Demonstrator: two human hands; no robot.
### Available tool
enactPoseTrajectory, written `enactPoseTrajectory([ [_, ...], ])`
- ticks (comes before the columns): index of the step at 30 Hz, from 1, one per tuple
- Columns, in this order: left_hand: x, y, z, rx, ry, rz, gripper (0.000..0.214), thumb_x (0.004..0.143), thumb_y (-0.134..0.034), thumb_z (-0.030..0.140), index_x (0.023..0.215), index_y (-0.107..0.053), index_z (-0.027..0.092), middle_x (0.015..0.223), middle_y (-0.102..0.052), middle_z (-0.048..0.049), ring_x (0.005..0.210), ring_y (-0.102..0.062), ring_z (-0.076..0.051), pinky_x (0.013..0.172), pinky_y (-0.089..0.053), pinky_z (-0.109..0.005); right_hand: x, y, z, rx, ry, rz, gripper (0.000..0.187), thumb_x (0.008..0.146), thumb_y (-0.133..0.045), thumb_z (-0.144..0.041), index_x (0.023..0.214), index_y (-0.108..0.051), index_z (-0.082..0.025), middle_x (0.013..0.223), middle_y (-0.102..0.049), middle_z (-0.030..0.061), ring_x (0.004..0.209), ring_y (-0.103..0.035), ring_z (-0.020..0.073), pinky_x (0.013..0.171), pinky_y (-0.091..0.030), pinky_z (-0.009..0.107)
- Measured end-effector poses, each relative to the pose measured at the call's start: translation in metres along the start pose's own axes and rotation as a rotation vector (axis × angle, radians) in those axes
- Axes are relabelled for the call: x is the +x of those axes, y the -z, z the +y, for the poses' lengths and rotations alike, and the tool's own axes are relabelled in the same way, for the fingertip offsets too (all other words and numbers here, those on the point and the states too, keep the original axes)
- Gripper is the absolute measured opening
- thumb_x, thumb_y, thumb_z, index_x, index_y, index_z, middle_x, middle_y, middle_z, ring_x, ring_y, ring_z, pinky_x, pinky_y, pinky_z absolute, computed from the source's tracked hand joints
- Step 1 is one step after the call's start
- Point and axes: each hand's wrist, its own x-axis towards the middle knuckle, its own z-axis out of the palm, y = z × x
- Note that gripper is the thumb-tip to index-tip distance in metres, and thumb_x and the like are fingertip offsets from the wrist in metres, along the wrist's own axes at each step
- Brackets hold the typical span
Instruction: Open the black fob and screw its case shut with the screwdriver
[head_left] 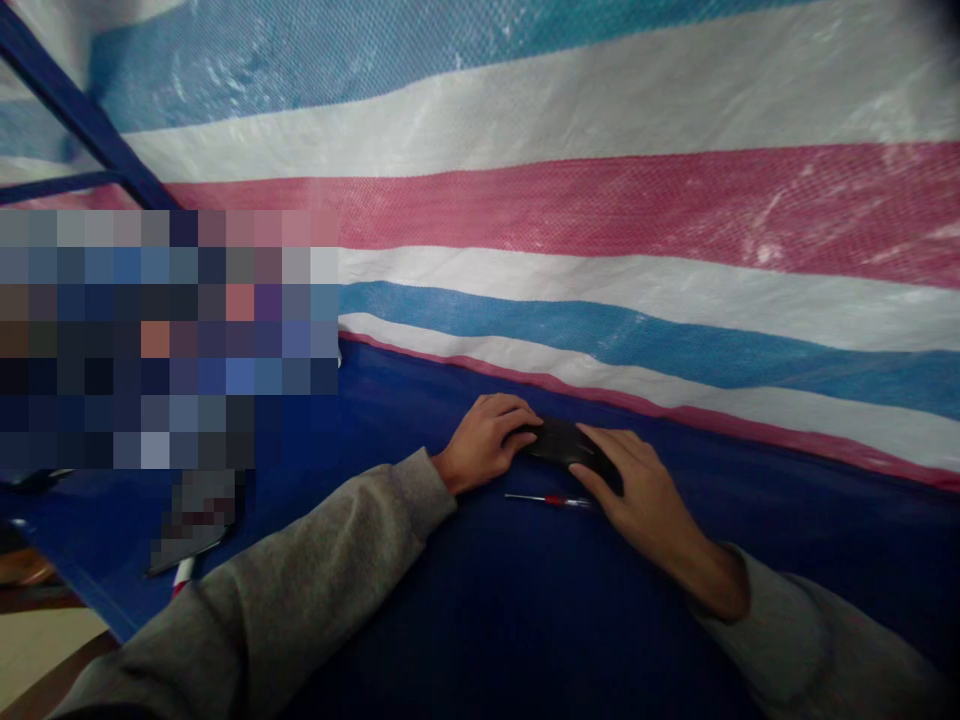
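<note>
A smooth, dark, rounded object shaped like a computer mouse (561,440) lies on the blue table surface, between my two hands. My left hand (489,442) grips its left end, with the fingers over the top and the thumb along the near side. At its right end, my right hand (637,492) closes around it with fingers and thumb. Both hands cover its ends, so its full outline is hidden. Just in front of it, a small screwdriver (553,500) with a thin metal shaft, a red band and a clear handle lies flat, untouched.
A striped plastic sheet (570,210) in red, white and blue rises behind the table (465,600). A blue frame bar (90,110) slants at upper left. Pixelation hides the left side; near it, a white-and-red stick-like thing (182,574) shows beside my left sleeve.
</note>
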Motion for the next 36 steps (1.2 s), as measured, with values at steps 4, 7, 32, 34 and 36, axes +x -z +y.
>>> enactPoseTrajectory([
  [4,-0.0032,-0.0009,-0.0019,0.041,-0.071,0.024,0.017,0.095,-0.056,0.025,0.106,-0.066,0.019,0.108,-0.072,-0.0059,0.111,-0.064,-0.022,0.100,-0.045,-0.042,-0.0013,-0.0024,0.0028,0.009,0.002,0.012,0.047,0.091,-0.051,-0.048,0.123,-0.060,-0.015,0.116,-0.067,0.0141,0.105,-0.060,0.0288,0.091,-0.047,0.047],
  [7,-0.0066,-0.0013,-0.0041,0.065,-0.119,0.055,0.016,0.095,-0.056,0.023,0.106,-0.067,0.019,0.111,-0.072,-0.0056,0.114,-0.063,-0.023,0.103,-0.044,-0.044,-0.0012,-0.0024,0.0030,0.009,0.003,0.010,0.047,0.091,-0.051,-0.047,0.124,-0.059,-0.015,0.116,-0.067,0.0138,0.105,-0.060,0.0285,0.091,-0.047,0.047],
  [32,-0.0037,0.0006,-0.0011,-0.002,-0.063,0.011,0.018,0.097,-0.053,0.026,0.109,-0.064,0.019,0.108,-0.072,-0.0045,0.105,-0.065,-0.017,0.102,-0.040,-0.039,-0.0009,-0.0033,0.0033,0.009,0.029,0.008,0.046,0.092,-0.051,-0.045,0.125,-0.058,-0.014,0.117,-0.066,0.0146,0.107,-0.058,0.0285,0.092,-0.046,0.046],
  [34,-0.0035,0.0014,-0.0005,-0.004,-0.058,0.009,0.018,0.096,-0.054,0.026,0.110,-0.063,0.019,0.109,-0.071,-0.0044,0.104,-0.065,-0.017,0.102,-0.040,-0.038,-0.0008,-0.0031,0.0034,0.011,0.025,0.005,0.046,0.092,-0.052,-0.045,0.125,-0.057,-0.014,0.118,-0.066,0.0143,0.107,-0.058,0.0285,0.093,-0.046,0.046],
  [36,-0.0032,0.0023,0.0001,-0.011,-0.044,0.010,0.019,0.096,-0.054,0.027,0.111,-0.063,0.019,0.111,-0.070,-0.0048,0.107,-0.064,-0.018,0.101,-0.041,-0.037,-0.0008,-0.0028,0.0033,0.015,0.023,0.005,0.046,0.092,-0.052,-0.045,0.125,-0.057,-0.014,0.118,-0.066,0.0142,0.106,-0.059,0.0284,0.093,-0.046,0.046],
])
